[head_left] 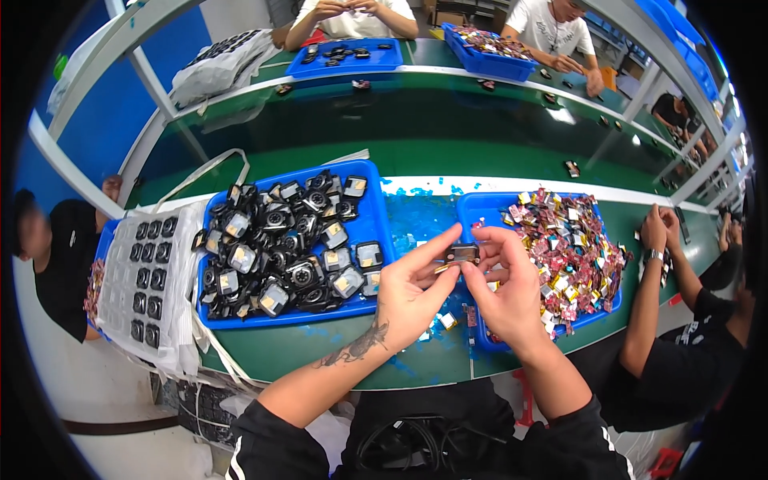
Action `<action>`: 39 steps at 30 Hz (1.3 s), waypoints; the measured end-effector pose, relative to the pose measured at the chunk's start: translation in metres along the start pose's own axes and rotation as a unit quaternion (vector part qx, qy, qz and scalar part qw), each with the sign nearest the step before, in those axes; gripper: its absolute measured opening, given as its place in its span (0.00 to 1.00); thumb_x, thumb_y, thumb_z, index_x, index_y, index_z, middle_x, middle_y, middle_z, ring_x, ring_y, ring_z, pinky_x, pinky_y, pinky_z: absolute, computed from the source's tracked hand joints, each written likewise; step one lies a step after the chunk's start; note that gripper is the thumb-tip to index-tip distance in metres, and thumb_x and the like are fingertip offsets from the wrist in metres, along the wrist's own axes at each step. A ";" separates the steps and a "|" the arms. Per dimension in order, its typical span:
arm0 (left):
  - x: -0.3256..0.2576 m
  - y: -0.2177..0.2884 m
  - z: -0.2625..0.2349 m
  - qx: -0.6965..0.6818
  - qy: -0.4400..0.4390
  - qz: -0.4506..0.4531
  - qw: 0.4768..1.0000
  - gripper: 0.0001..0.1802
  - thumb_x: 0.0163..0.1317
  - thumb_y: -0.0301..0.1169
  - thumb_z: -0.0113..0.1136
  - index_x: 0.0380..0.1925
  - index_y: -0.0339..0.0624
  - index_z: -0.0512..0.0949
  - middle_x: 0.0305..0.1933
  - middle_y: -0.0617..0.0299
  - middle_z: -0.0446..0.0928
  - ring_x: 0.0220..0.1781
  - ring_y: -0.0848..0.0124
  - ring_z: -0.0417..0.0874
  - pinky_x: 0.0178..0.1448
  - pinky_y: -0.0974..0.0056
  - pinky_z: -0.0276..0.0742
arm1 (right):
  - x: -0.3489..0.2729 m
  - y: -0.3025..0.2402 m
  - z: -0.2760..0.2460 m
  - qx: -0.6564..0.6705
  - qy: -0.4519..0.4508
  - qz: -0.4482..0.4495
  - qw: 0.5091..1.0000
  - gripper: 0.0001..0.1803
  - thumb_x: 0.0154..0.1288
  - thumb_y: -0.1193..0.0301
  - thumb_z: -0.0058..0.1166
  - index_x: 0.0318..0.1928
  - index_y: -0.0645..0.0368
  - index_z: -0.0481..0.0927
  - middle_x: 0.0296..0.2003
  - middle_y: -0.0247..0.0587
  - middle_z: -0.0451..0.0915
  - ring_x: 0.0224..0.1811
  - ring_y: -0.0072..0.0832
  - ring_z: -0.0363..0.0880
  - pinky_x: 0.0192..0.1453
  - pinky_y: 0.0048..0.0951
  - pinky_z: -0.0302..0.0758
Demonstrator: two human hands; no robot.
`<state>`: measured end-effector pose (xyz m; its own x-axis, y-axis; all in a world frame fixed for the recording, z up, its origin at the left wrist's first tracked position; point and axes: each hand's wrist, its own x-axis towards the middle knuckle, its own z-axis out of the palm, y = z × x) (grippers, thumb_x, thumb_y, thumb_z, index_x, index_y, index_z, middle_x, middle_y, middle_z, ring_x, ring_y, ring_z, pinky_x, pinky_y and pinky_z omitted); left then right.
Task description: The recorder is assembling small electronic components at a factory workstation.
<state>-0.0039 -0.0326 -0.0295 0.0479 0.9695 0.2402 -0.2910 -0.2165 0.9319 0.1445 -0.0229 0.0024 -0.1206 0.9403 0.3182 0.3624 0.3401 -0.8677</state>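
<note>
Between the two trays, my left hand (pixel 414 280) and my right hand (pixel 509 292) meet over the table, fingers closed around a small dark watch case (pixel 462 254). Both thumbs press at its near edge, and the fingers cover much of it. A small pale-gold piece (pixel 441 270) shows by my left fingertips; how it is attached I cannot tell. Left of my hands, a blue tray (pixel 264 321) is heaped with black watch cases (pixel 304 274). Beside my right hand, another blue tray (pixel 485 202) holds a pile of small red circuit boards with silver and yellow parts (pixel 560 260).
White moulded trays with watch cases (pixel 148 276) stand at far left. Blue scraps (pixel 412 216) litter the green table (pixel 416 364). Beyond runs a green conveyor belt (pixel 320 120) with scattered small parts. Co-workers sit across and on both sides; a co-worker's forearm (pixel 642 304) is close at right.
</note>
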 end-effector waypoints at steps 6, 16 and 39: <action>0.021 0.016 -0.020 0.103 0.006 -0.045 0.994 0.25 0.64 0.20 0.57 0.61 0.42 0.70 0.51 0.51 0.80 0.48 0.69 0.84 0.47 0.65 0.81 | 0.042 -0.010 -0.004 -0.128 -0.096 -0.076 0.984 0.20 0.57 0.79 0.61 0.51 0.62 0.74 0.25 0.38 0.78 0.27 0.23 0.80 0.30 0.25 0.77; 0.023 0.029 -0.099 0.724 -0.090 0.072 0.680 0.18 0.52 0.40 0.69 0.39 0.45 0.80 0.43 0.54 0.75 0.54 0.57 0.72 0.58 0.53 0.69 | 0.225 0.120 0.015 -0.182 -0.133 0.197 0.954 0.27 0.45 0.70 0.76 0.45 0.63 0.77 0.31 0.38 0.80 0.30 0.24 0.77 0.29 0.26 0.74; 0.040 0.025 -0.044 -0.168 0.043 -0.176 0.969 0.13 0.62 0.18 0.58 0.41 0.41 0.67 0.41 0.51 0.80 0.43 0.59 0.86 0.47 0.63 0.86 | 0.114 0.078 -0.078 -0.579 -0.213 -0.082 0.783 0.16 0.54 0.58 0.66 0.35 0.58 0.83 0.31 0.46 0.82 0.38 0.42 0.84 0.39 0.42 0.80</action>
<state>-0.0512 0.0054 -0.0084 0.1256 0.9856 -0.1137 -0.5668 0.1653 0.8071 0.2310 0.1103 0.0011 -0.4614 0.8870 0.0196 0.8746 0.4510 0.1777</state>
